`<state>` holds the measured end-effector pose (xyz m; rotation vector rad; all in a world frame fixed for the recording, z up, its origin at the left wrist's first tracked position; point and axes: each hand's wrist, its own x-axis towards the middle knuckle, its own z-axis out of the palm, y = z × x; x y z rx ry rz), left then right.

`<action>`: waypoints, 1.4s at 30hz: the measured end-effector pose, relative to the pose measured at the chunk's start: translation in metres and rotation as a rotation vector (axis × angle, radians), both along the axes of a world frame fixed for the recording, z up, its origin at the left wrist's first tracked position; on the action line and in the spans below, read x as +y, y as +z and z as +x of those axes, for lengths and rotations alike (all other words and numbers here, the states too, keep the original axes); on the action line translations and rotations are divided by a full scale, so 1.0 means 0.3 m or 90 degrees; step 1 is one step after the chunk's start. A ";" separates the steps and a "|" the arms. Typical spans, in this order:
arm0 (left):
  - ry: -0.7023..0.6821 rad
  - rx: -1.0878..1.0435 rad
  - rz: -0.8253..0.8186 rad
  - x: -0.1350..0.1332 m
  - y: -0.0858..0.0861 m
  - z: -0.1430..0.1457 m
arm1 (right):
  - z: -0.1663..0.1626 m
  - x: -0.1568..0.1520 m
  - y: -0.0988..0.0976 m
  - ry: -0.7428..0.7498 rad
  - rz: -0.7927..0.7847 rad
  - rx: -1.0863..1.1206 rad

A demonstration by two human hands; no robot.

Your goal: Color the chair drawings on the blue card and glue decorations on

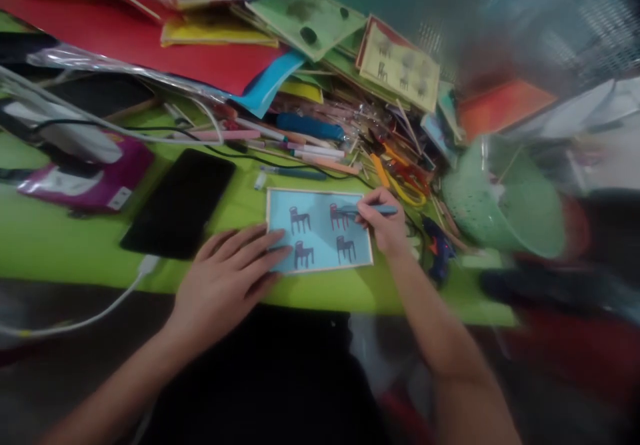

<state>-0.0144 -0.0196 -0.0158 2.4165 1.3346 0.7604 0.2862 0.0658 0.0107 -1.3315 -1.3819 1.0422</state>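
Note:
A light blue card [320, 245] printed with several dark red chairs lies on the green table [60, 245] near its front edge. My left hand [227, 278] rests flat on the table, fingers spread, with the fingertips pressing the card's left edge. My right hand [383, 225] is closed around a blue pen [373, 211], whose tip touches the upper right chair on the card.
A black phone [180, 201] with a white cable lies left of the card. Behind it are pens, sticks, scissors [400, 178], stacked coloured paper [150, 38] and picture cards [400, 65]. A green perforated basket [500, 205] lies on its side at right, next to a blue glue gun [437, 251].

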 end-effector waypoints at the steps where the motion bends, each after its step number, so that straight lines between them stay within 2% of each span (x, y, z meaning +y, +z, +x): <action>1: 0.004 0.006 0.006 -0.002 -0.003 0.000 | 0.000 -0.005 0.000 -0.001 -0.003 -0.013; 8: 0.002 0.040 0.042 -0.009 -0.001 -0.004 | -0.004 -0.028 0.009 -0.018 -0.009 -0.096; 14: 0.003 0.025 0.009 -0.007 0.009 -0.008 | -0.001 -0.038 0.010 -0.010 -0.032 -0.108; 22: 0.002 0.028 -0.010 -0.008 0.017 -0.010 | -0.003 -0.043 0.009 -0.025 -0.042 -0.106; 42: -0.010 0.060 0.027 -0.009 0.021 -0.013 | 0.003 -0.051 0.016 -0.009 -0.055 -0.080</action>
